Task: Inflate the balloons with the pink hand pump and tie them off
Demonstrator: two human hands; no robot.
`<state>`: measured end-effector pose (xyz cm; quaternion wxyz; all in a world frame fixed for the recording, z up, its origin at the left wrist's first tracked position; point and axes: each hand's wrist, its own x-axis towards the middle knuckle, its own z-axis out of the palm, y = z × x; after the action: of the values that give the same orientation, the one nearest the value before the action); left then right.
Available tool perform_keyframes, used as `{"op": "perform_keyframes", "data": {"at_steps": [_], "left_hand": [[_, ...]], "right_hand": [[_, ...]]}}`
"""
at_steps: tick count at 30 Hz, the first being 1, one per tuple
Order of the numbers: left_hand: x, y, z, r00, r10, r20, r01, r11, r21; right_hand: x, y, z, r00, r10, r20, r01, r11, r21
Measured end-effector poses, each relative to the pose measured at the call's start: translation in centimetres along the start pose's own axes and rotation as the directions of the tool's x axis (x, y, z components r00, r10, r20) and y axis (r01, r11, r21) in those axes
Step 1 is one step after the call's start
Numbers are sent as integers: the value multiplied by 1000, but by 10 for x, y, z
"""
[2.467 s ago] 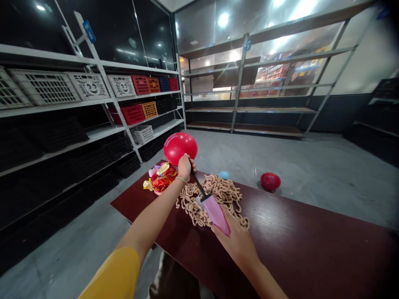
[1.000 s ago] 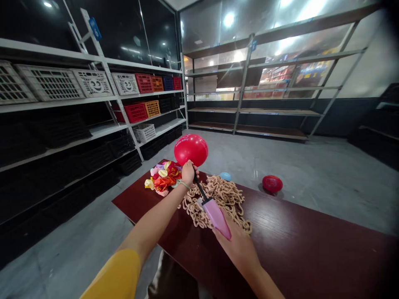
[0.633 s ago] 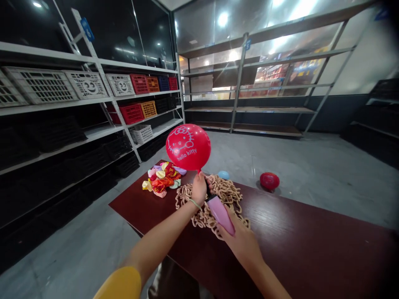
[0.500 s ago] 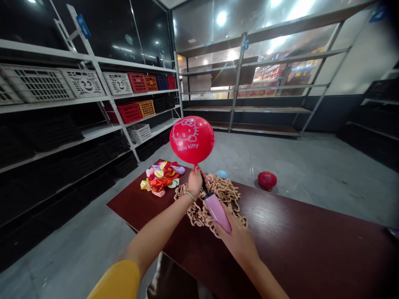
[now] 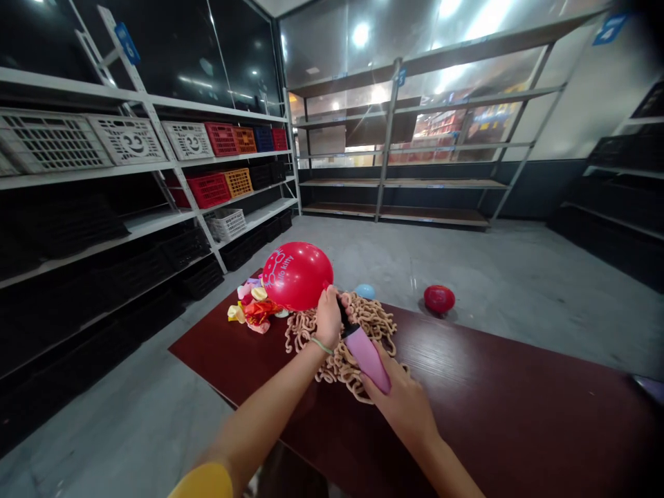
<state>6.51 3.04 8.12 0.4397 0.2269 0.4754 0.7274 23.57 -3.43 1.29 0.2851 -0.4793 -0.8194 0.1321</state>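
Observation:
A round red balloon (image 5: 301, 277) with a pale cat print and lettering leans left above the table. My left hand (image 5: 328, 319) is closed on the balloon's neck, with the black nozzle of the pump beside it. The fingertips on its far side are partly hidden. My right hand (image 5: 402, 398) is wrapped round the pink body of the balloon pump (image 5: 367, 356), which tilts up and left toward the balloon's neck. Beneath both hands lies a heap of beige knotted cord (image 5: 374, 319).
The dark red table (image 5: 467, 387) carries a pile of limp balloons (image 5: 259, 312) at left. A red balloon (image 5: 439, 299) rests on the floor past the table, and a light-blue balloon (image 5: 365, 291) shows behind the cord. Shelves with crates (image 5: 223, 139) stand left.
The red balloon has tipped down and to the left, turning its print sideways. Both hands stay closed, the left slightly lower. The view has shifted a little.

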Motion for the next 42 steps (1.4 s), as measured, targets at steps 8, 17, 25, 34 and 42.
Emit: {"op": "perform_keyframes", "data": {"at_steps": [8, 17, 25, 34, 42], "left_hand": [[8, 4, -16, 992, 92, 86, -78, 985, -153], [53, 30, -54, 989, 148, -5, -148, 985, -89], [49, -22, -90, 966, 176, 190, -234, 908, 347], [31, -18, -87, 897, 219, 385, -428, 653, 625], [25, -13, -82, 837, 201, 510, -540, 457, 707]], "right_hand": [[3, -1, -9, 993, -116, -25, 112, 985, -131], [19, 42, -43, 993, -80, -89, 50, 954, -296], [29, 57, -22, 976, -216, -28, 177, 863, -473], [27, 61, 1, 957, -288, -43, 240, 863, -445], [29, 55, -15, 880, -372, -296, 249, 891, -379]]}}
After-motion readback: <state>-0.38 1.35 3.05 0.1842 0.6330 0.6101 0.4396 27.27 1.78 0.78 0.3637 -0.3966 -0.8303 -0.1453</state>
